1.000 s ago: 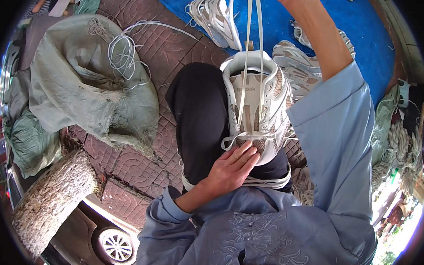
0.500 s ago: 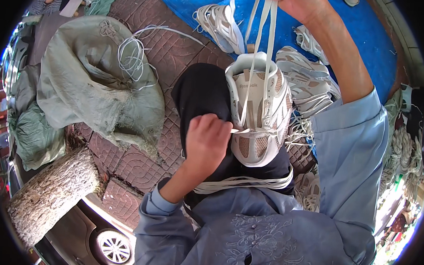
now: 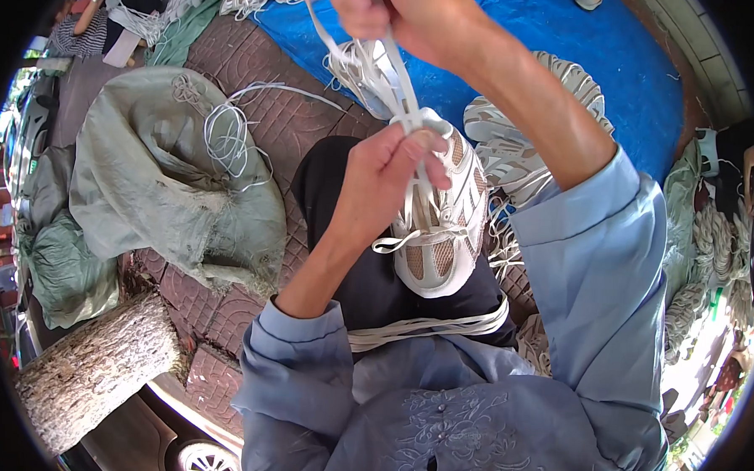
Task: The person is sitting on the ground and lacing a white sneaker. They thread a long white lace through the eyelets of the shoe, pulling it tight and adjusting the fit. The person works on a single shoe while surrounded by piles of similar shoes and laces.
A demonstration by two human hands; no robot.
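A white and beige sneaker rests on my dark-trousered thigh, its toe toward me. Pale flat shoelaces run up from its eyelets, and a knotted loop of lace lies across the front of the lacing. My left hand pinches the laces close above the tongue, covering part of the opening. Farther up, my right hand is closed around the upper lengths, pulled away from the shoe; its fingertips are blurred. A bundle of loose laces lies across my lap.
More sneakers lie on a blue tarp beyond my right arm. To the left, a greenish sack sits on reddish paving beside a rough stone block. A person sits at the far left. Lace bundles hang at the right.
My left hand has moved up from the toe side to the laces above the tongue. My right hand has shifted left with the laces. The head view has turned slightly.
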